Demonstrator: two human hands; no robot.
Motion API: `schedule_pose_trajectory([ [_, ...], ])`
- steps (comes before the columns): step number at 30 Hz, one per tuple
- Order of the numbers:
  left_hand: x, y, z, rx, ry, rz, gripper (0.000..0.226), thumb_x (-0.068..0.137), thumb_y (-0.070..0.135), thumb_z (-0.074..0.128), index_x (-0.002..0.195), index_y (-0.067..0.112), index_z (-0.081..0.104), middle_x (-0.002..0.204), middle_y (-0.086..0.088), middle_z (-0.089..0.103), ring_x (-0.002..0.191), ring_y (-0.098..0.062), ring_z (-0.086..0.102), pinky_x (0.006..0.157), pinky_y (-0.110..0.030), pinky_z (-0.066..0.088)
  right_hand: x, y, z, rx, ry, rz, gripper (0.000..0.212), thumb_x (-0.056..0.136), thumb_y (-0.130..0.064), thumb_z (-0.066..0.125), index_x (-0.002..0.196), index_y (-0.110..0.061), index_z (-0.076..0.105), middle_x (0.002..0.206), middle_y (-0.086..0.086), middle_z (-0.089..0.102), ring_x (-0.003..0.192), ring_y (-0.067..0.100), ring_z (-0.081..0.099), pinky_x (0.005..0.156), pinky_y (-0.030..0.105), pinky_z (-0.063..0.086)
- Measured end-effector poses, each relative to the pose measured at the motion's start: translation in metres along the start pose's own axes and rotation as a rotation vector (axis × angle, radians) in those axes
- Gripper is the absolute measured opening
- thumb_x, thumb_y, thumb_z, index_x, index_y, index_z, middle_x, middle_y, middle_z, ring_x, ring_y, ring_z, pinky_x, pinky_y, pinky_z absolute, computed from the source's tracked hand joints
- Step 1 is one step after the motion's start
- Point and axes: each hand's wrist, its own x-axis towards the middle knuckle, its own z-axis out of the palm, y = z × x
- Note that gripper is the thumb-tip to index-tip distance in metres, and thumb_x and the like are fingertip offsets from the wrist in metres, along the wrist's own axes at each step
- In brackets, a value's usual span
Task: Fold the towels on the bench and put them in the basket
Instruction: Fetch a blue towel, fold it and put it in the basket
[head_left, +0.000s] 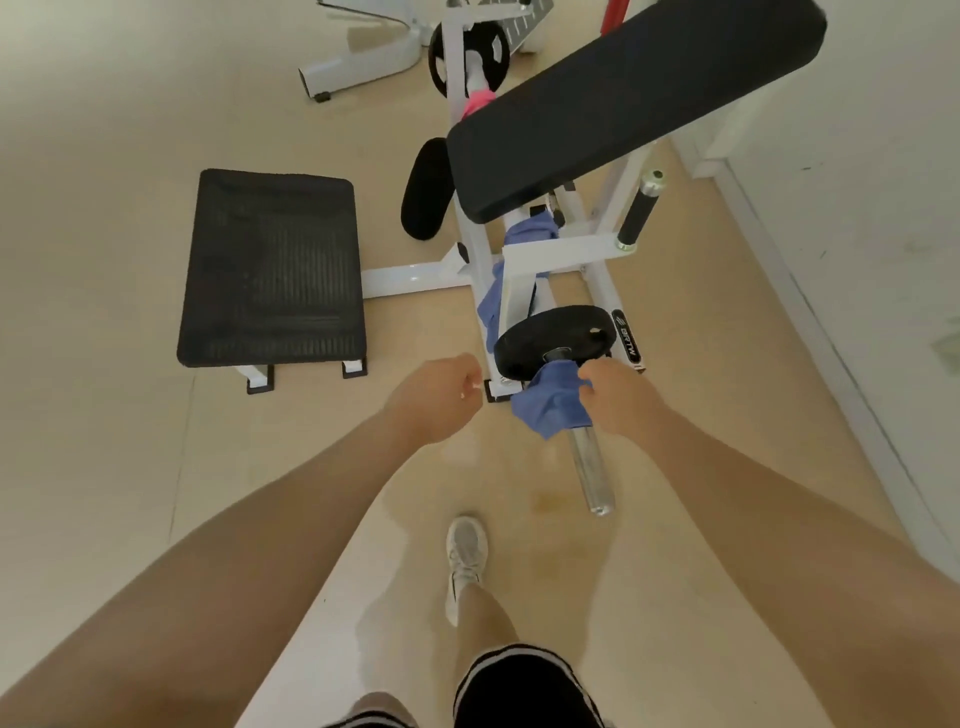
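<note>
Right hand: the right hand (621, 402) grips a blue towel (551, 402). Its fingers (587, 371) are curled and pinch the top of the cloth.
Left hand: the left hand (436, 400) is curled into a loose fist and holds nothing. Its fingers (467, 376) are bent in, close together. It is just left of the towel and not touching it.
Towel in hand: it hangs over a shiny metal bar (587, 467), just below a black weight plate (553, 340). The cloth droops down and to the left of the right fingers.
Second towel: another blue towel (511, 270) is draped on the white frame (550, 254), past the plate, farther away than both hands.
Bench pad: a long black pad (623, 109) tilts up, far beyond the fingers and to the right.
Pink thing: something pink (478, 101) sits past the pad's far left edge; it is too blurry to tell what it is.
Basket: a black mesh basket (272, 267) sits upside down on the floor, beyond and to the left of the left hand.
Floor: the tan floor (104, 260) lies under it all, with a pale stain below the hands.
Person: a white shoe (466, 551) and black shorts (519, 686) show low down, nearer than the fingers.
</note>
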Motion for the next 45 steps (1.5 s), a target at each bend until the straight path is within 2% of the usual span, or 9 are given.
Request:
schedule_pose_trajectory([
  [5,0.126,-0.025,0.019,-0.052,-0.069,-0.028,0.026,0.093,0.015,0.043,0.116,0.01,0.054,0.112,-0.006,0.06,0.08,-0.014,0.045,0.073,-0.022,0.034,0.11,0.023,0.03,0.05,-0.074,0.114,0.032,0.099,-0.013,0.033,0.124,-0.003,0.049,0.127,0.017,0.053,0.116,0.034,0.051,0.095,0.04,0.043],
  [17,0.294,-0.098,0.092,-0.04,-0.175,0.051,0.028,0.093,0.013,0.043,0.119,0.012,0.055,0.121,-0.003,0.056,0.092,-0.016,0.051,0.08,-0.02,0.036,0.258,0.066,0.151,-0.227,-0.048,0.141,0.041,0.097,-0.018,0.039,0.138,-0.014,0.035,0.13,0.012,0.047,0.116,0.03,0.05,0.096,0.036,0.038],
  [21,0.301,-0.111,0.102,-0.048,-0.208,0.1,0.027,0.093,0.01,0.043,0.117,0.011,0.056,0.117,-0.003,0.058,0.09,-0.016,0.05,0.075,-0.017,0.033,0.266,0.065,0.154,-0.301,-0.066,0.124,0.031,0.094,-0.01,0.04,0.124,-0.006,0.046,0.117,0.012,0.056,0.112,0.031,0.049,0.094,0.035,0.036],
  [27,0.281,-0.09,0.075,-0.02,-0.359,0.209,0.052,0.087,0.031,0.023,0.12,0.005,0.054,0.118,-0.011,0.058,0.101,-0.023,0.053,0.08,-0.019,0.033,0.227,0.06,0.102,-0.089,-0.077,0.217,0.011,0.095,-0.014,0.042,0.092,-0.014,0.052,0.092,0.007,0.055,0.09,0.026,0.05,0.072,0.028,0.035],
  [30,0.269,-0.059,0.035,0.057,-0.537,0.308,0.08,0.071,0.047,0.012,0.125,0.001,0.049,0.106,-0.007,0.053,0.092,-0.016,0.046,0.08,-0.019,0.031,0.2,0.04,0.042,0.19,-0.053,0.239,0.04,0.095,-0.011,0.04,0.059,-0.02,0.027,0.06,0.001,0.03,0.058,0.015,0.03,0.053,0.026,0.02],
  [32,0.261,-0.033,0.005,0.133,-0.587,0.392,0.053,0.089,0.031,0.031,0.133,0.002,0.041,0.111,-0.013,0.054,0.092,-0.013,0.042,0.081,-0.023,0.033,0.173,0.018,-0.003,0.316,-0.022,0.211,0.04,0.091,-0.006,0.044,0.055,-0.017,0.029,0.056,0.001,0.028,0.054,0.013,0.026,0.05,0.024,0.023],
  [36,0.234,0.028,-0.049,0.215,-0.572,0.633,0.042,0.095,0.011,0.036,0.137,0.01,0.041,0.127,-0.021,0.052,0.111,-0.031,0.053,0.096,-0.044,0.041,0.111,-0.013,-0.073,0.465,0.034,0.241,0.019,0.089,-0.007,0.048,0.09,-0.002,0.066,0.083,0.013,0.062,0.074,0.017,0.045,0.057,0.022,0.028],
  [42,0.187,0.09,-0.078,0.339,-0.459,1.009,0.027,0.094,0.015,0.045,0.119,0.012,0.056,0.131,-0.005,0.05,0.121,-0.025,0.045,0.098,-0.031,0.035,-0.002,-0.046,-0.134,0.563,0.161,0.271,0.02,0.088,-0.01,0.055,0.105,-0.008,0.066,0.088,-0.002,0.054,0.083,0.012,0.045,0.061,0.005,0.033],
  [45,0.145,0.128,-0.081,0.231,-0.63,1.023,0.007,0.094,0.014,0.046,0.094,0.016,0.053,0.089,0.008,0.056,0.085,-0.018,0.051,0.069,-0.018,0.037,-0.067,-0.048,-0.142,0.632,0.24,0.36,0.019,0.085,-0.01,0.061,0.102,-0.005,0.067,0.089,0.007,0.06,0.082,0.014,0.048,0.064,0.017,0.036],
])
